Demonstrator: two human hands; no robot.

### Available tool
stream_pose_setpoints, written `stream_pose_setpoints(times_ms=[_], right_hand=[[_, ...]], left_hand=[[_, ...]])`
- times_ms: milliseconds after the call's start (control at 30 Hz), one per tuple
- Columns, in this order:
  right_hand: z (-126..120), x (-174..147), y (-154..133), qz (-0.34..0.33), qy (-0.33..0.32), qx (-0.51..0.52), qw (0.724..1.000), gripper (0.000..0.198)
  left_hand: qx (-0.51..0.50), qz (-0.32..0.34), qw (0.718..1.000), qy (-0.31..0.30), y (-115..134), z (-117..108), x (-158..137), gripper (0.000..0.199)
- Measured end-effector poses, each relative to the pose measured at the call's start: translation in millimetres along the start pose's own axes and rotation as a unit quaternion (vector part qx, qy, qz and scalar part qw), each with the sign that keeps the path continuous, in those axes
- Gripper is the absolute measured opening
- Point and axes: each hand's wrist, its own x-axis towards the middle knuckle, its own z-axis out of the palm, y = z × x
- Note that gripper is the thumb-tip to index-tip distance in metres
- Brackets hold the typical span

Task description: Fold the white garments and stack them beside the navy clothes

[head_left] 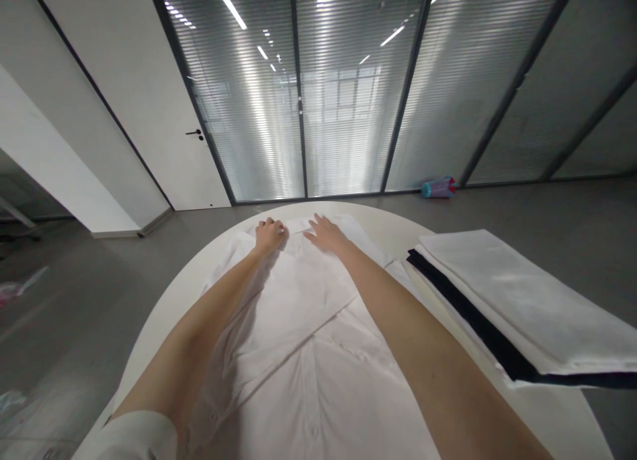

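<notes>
A white button-up shirt point(318, 340) lies spread on the round table, its collar end at the far edge. A sleeve is laid slantwise across its body, and the button strip runs down the middle toward me. At the left of the collar, my left hand point(270, 237) has its fingers curled on the shirt's cloth. My right hand point(327, 235) rests flat at the right of the collar, fingers apart, holding nothing. Both arms reach far forward over the shirt.
On the right of the white table point(164, 314) sits a stack of folded cloth point(517, 301), white with a dark layer. Beyond stand a glass partition with blinds point(348, 115) and a white door point(149, 101). A blue and purple object point(438, 188) lies on the floor.
</notes>
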Motion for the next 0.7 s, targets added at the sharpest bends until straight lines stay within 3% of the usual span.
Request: stream_pose_setpoints(times_ms=[100, 267, 433, 600, 700], right_hand=[[10, 6, -5, 0.007, -0.024, -0.002, 1.0, 0.062], [21, -3, -8, 0.029, 0.011, -0.012, 0.999, 0.062], [24, -2, -5, 0.024, 0.013, -0.016, 1.0, 0.064], [25, 0, -2, 0.015, 0.022, -0.024, 0.999, 0.063], [25, 6, -3, 0.008, 0.051, -0.031, 0.998, 0.068]], left_hand=[[-0.007, -0.035, 0.999, 0.018, -7, -2, 2, 0.029], [-0.075, -0.08, 0.994, -0.01, -18, -4, 27, 0.039], [-0.09, -0.063, 0.994, -0.016, -20, 3, 43, 0.036], [0.006, -0.023, 1.0, 0.01, -12, 13, 37, 0.035], [0.072, 0.037, 0.997, 0.005, -4, 12, 30, 0.04]])
